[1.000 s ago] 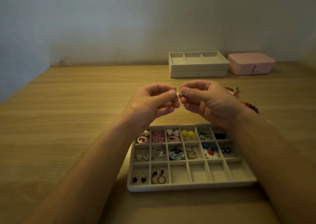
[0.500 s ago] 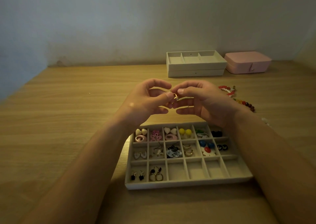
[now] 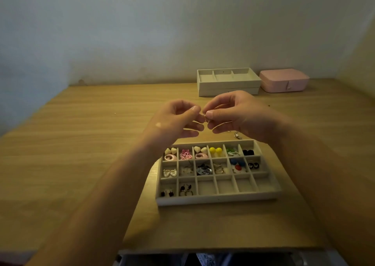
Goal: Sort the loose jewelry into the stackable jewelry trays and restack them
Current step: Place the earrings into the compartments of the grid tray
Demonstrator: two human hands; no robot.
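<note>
A beige compartment tray [image 3: 219, 198] lies on the wooden desk in front of me, its back two rows filled with earrings and charms, plus two cells at the front left. Above its far edge, my left hand [image 3: 176, 123] and my right hand [image 3: 235, 115] meet fingertip to fingertip. Between them they pinch a small gold-coloured earring [image 3: 206, 118]. Two more beige trays [image 3: 228, 82] sit stacked at the back of the desk. A small loose silver piece [image 3: 237, 135] lies on the desk just behind the near tray.
A pink closed jewelry box [image 3: 284, 80] stands to the right of the stacked trays by the wall. The desk's front edge [image 3: 203, 250] runs just below the near tray. Walls close the desk at the back and right.
The view has tilted down and the tray appears lower. Both hands stay together on the small earring, fingers slightly shifted. The bead bracelets at the right are hidden behind my right hand.
</note>
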